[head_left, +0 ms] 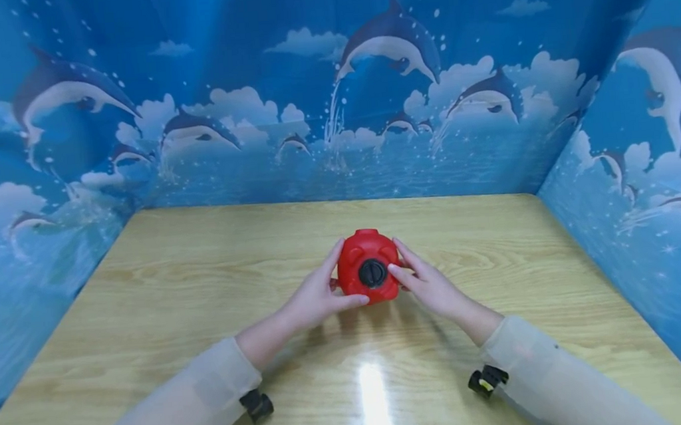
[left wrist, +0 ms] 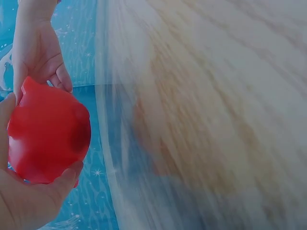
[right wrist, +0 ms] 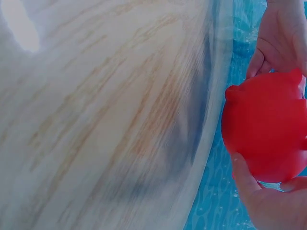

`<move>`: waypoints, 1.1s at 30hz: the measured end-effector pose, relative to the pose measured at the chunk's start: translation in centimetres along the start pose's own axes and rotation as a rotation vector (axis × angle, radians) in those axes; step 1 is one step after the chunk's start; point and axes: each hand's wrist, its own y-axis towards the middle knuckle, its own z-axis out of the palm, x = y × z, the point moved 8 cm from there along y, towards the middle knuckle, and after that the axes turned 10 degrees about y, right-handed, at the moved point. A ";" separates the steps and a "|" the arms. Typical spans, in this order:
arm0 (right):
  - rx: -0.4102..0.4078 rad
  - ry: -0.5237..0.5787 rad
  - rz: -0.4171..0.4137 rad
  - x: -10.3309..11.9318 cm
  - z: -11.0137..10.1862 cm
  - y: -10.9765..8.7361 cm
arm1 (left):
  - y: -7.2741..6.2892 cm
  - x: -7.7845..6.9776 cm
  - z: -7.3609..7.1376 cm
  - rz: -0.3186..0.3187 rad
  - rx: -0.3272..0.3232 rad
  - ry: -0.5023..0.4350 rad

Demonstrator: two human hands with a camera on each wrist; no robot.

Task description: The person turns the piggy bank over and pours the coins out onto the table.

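Observation:
A round red piggy bank [head_left: 367, 245] is held between both hands over the middle of the table, its underside turned up to the head camera. On that underside a black plug [head_left: 372, 273] with a slot sits among stubby feet. My left hand [head_left: 318, 297] grips the left side, thumb along the lower edge and fingers round the far side. From the right, my right hand [head_left: 435, 290] holds it with the thumb close by the plug. Both wrist views show the smooth red body [left wrist: 45, 134] between the two hands, with a small pointed bump on top.
The pale wood table [head_left: 200, 263] reflects a bright strip of light near its front. Blue dolphin-print cloth [head_left: 284, 110] hangs behind it and along both sides. A small black device [head_left: 256, 404] is strapped at each wrist.

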 end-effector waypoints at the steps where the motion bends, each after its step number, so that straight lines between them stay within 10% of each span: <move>1: 0.003 0.008 0.005 -0.1 0.0 0.0 | 0.0 -0.1 0.0 0.019 -0.002 0.010; 7: 0.036 0.015 0.020 -0.3 0.0 -0.2 | 0.0 -0.8 0.0 0.098 -0.008 0.086; 21: 0.113 -0.031 -0.122 0.8 1.0 -0.3 | -0.2 -0.6 -0.5 0.056 0.004 0.092; 33: 0.106 -0.029 -0.066 0.8 0.8 0.0 | 0.2 -0.5 -0.8 0.071 0.003 0.131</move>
